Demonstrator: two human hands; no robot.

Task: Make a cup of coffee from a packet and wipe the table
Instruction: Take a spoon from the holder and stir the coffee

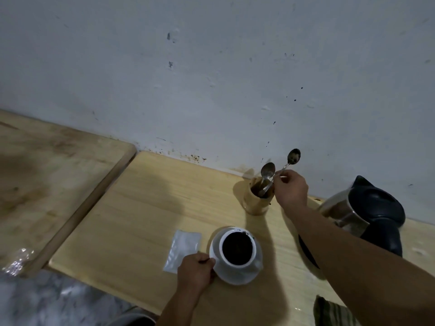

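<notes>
Left hand (196, 270) steadies saucer (235, 274) on wooden table (141, 208) below scuffed wall (211, 78).

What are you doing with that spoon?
A person is making coffee. The right hand pinches a small metal spoon over the wooden holder, where another spoon stands. The left hand holds the white saucer under the white cup of dark coffee.

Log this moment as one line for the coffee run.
right hand: pinches spoon over wooden holder | left hand: grips saucer | cup: dark contents | packet: flat on table
</notes>
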